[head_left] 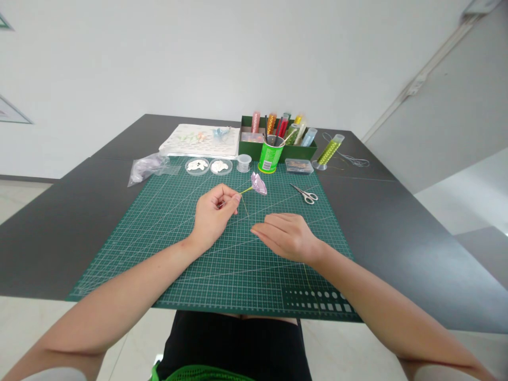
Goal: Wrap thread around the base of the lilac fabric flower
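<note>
My left hand (pixel 216 211) is closed in a pinch on the thin yellow-green wire stem of a small purple beaded flower (pixel 259 183), held just above the green cutting mat (pixel 166 254). The flower head points up and to the right of my fingers. My right hand (pixel 283 235) hovers palm down over the mat to the right, fingers together and pointing left. A fine wire runs from near its fingers toward the left hand; whether the hand grips it is unclear.
Small scissors (pixel 305 194) lie on the mat at the right. Behind are a green cup (pixel 270 154), two round dishes (pixel 209 166), a wire spool (pixel 243 162), a small clear box (pixel 299 166), a green box of bead tubes (pixel 278 135), a plastic bag (pixel 148 166) and a white tray (pixel 202 140).
</note>
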A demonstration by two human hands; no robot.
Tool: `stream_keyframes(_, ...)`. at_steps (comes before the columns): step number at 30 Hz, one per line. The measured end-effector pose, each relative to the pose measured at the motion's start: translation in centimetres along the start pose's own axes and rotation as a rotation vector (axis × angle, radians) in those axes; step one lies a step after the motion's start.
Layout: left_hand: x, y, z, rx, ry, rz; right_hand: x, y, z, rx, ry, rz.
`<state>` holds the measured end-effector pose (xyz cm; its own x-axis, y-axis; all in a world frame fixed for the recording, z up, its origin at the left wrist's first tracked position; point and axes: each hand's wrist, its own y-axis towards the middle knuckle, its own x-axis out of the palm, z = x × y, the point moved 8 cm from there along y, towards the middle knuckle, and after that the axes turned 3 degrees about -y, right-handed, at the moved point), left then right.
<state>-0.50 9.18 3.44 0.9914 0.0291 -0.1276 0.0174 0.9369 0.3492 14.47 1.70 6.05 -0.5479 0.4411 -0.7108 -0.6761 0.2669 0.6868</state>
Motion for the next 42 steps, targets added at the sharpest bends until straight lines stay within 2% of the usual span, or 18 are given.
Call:
stream_keyframes(10, 0.3, 0.0, -0.4, -0.031, 0.012, -0.040, -0.5, 0.4, -0.5, -0.012, 0.085, -0.001)
stream_keyframes(15, 0.8, 0.0, -0.8, -0.049, 0.037, -0.094, -1.9, 0.6, 0.0, 0.061, 0.116, 0.078)
stream_keyframes(20, 2.0, -0.5, -1.0, -0.069, 0.151, -0.196, -3.8, 0.6, 0.3, 0.050, 0.027, 0.192)
stream_keyframes(26, 3.8, -1.8, 0.2, 0.125, 0.364, -0.387, -4.9, 0.7, 1.2, 0.064, -0.118, 0.245)
stream_keyframes(33, 5.4, -3.2, 0.6, 0.222, 0.376, -0.576, -4.6, 0.4, 2.7, 0.094, -0.126, 0.256)
stream_keyframes(42, 5.8, -4.0, 1.7, 0.331, 0.277, -0.622, -3.3, -0.4, 4.8, 0.226, -0.061, 0.224)
